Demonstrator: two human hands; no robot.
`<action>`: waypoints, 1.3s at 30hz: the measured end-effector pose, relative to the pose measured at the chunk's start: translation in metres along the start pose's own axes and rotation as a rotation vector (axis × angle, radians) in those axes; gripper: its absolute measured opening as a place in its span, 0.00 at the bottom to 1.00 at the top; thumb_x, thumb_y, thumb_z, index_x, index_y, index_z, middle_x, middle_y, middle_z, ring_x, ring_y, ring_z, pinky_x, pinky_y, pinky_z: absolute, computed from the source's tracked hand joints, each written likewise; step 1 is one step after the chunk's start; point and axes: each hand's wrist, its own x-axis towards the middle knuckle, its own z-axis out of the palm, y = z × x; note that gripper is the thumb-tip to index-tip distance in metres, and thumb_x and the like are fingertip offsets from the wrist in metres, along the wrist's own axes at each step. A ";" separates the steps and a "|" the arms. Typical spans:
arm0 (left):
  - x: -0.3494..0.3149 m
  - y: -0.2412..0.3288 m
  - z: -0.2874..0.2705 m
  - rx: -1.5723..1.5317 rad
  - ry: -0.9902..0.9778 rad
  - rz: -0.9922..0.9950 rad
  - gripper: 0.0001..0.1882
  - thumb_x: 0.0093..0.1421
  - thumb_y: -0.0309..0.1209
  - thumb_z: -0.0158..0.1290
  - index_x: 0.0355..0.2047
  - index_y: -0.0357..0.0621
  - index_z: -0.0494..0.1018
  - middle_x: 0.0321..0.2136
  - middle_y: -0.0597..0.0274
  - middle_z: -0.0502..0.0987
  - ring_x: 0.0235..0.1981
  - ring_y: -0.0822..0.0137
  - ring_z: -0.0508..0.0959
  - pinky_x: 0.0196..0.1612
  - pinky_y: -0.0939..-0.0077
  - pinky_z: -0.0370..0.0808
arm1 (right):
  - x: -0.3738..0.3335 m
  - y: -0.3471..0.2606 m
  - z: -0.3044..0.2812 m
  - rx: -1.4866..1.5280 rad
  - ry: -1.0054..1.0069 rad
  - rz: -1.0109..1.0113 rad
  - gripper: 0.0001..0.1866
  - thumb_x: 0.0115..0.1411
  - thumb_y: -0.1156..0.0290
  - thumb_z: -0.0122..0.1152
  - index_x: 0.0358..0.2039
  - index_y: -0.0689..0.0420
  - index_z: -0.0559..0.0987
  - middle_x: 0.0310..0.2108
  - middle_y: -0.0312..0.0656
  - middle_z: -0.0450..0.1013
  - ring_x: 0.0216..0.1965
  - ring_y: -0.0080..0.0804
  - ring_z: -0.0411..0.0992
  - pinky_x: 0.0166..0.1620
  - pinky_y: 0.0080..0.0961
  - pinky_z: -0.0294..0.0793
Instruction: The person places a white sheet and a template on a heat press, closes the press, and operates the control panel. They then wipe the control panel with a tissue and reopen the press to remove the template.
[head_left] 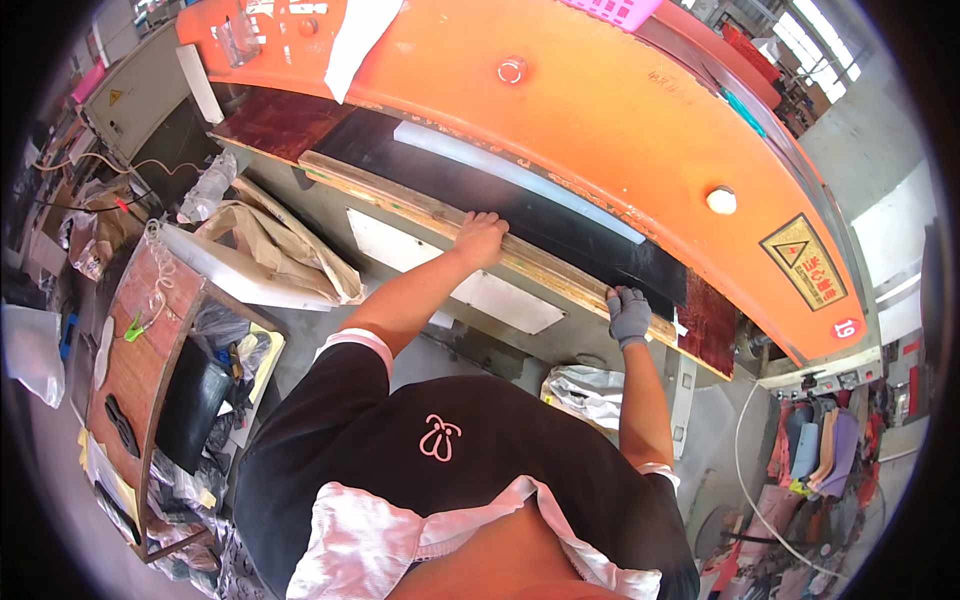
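Observation:
A long wooden board [420, 205] with a layered front edge lies along the front of a large orange machine [600, 110]. My bare left hand [482, 240] is closed over its front edge near the middle. In a grey glove, my right hand [629, 314] grips the same edge near its right end. The undersides of the fingers are hidden. Behind the edge a black sheet [400, 153] lies flat. A pale blue strip [520, 180] sits farther back on it, close under the machine's orange body.
Red-brown panels [270, 124] flank the black sheet. At left stand a wooden cart [140, 330] with black bags, and a brown paper sack [270, 245]. A silvery-white bag [583, 388] lies below the machine. Coloured sheets [820, 445] hang at the right.

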 end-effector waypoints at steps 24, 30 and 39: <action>-0.190 0.049 -0.070 -0.019 0.060 0.116 0.19 0.38 0.18 0.49 0.35 0.44 0.71 0.31 0.58 0.69 0.40 0.57 0.69 0.49 0.61 0.60 | -0.160 -0.089 -0.077 0.129 0.162 0.143 0.16 0.51 0.59 0.57 0.13 0.55 0.74 0.17 0.45 0.68 0.22 0.46 0.68 0.27 0.40 0.65; -0.247 0.058 -0.102 -0.067 -0.170 0.075 0.19 0.41 0.22 0.49 0.37 0.45 0.71 0.33 0.59 0.70 0.42 0.57 0.69 0.50 0.62 0.60 | -0.221 -0.119 -0.100 0.134 0.228 0.122 0.14 0.50 0.62 0.58 0.13 0.56 0.74 0.17 0.45 0.67 0.21 0.46 0.67 0.27 0.39 0.65; -0.254 0.016 -0.130 -0.589 -0.295 -0.007 0.17 0.44 0.20 0.45 0.35 0.44 0.74 0.34 0.57 0.76 0.38 0.58 0.75 0.42 0.67 0.72 | -0.262 -0.156 -0.116 0.344 0.222 0.368 0.09 0.52 0.66 0.58 0.25 0.59 0.74 0.24 0.44 0.69 0.28 0.43 0.68 0.33 0.35 0.67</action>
